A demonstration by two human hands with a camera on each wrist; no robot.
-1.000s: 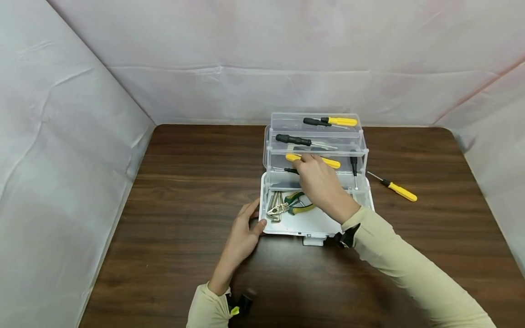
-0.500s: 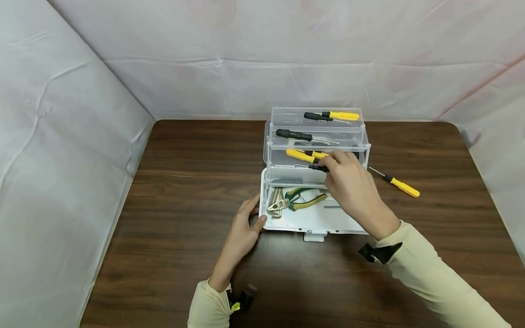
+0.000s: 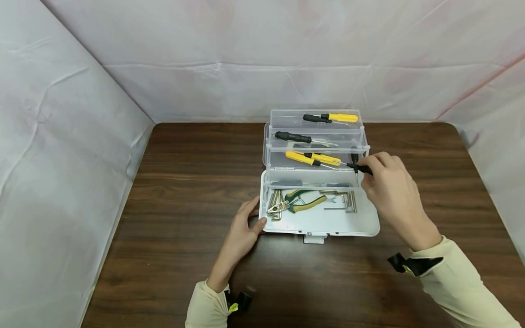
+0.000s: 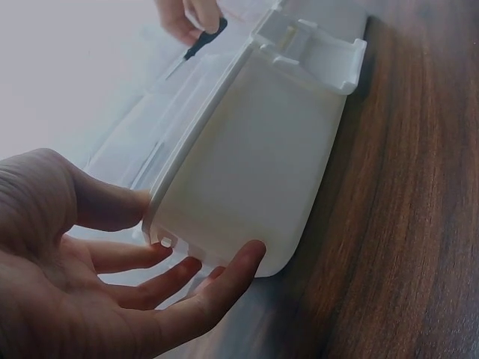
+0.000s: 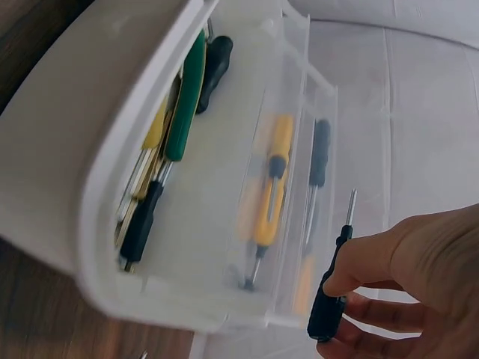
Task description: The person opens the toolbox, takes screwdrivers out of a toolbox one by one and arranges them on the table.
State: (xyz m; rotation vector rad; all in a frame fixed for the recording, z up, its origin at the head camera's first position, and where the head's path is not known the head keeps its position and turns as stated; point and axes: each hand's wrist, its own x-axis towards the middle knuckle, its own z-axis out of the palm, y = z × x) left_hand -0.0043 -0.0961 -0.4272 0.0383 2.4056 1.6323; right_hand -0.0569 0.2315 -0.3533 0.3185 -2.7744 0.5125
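Note:
My right hand (image 3: 391, 198) pinches a small black-handled screwdriver (image 5: 328, 308) between thumb and fingers, above the right end of the toolbox's tiered trays. Its shaft points left in the head view. At the front left corner of the white toolbox (image 3: 303, 225), my left hand (image 3: 242, 234) holds on, thumb at the rim and fingers around the corner. Two yellow screwdrivers (image 3: 297, 157) lie in the lower clear tray (image 3: 274, 174). Green-handled pliers (image 3: 311, 204) and several hex keys (image 3: 352, 202) rest in the base.
A large black screwdriver (image 3: 293, 136) lies in the middle tray. The top tray holds a yellow screwdriver (image 3: 343, 117) and a black one (image 3: 316, 118). The toolbox latch (image 3: 314, 238) hangs at the front, over the brown wooden table (image 3: 197, 164). White sheeting surrounds the table.
My right hand has lifted the black screwdriver from the lower tray and moved it rightward. It now covers the place of the yellow screwdriver on the table. My left hand stays put.

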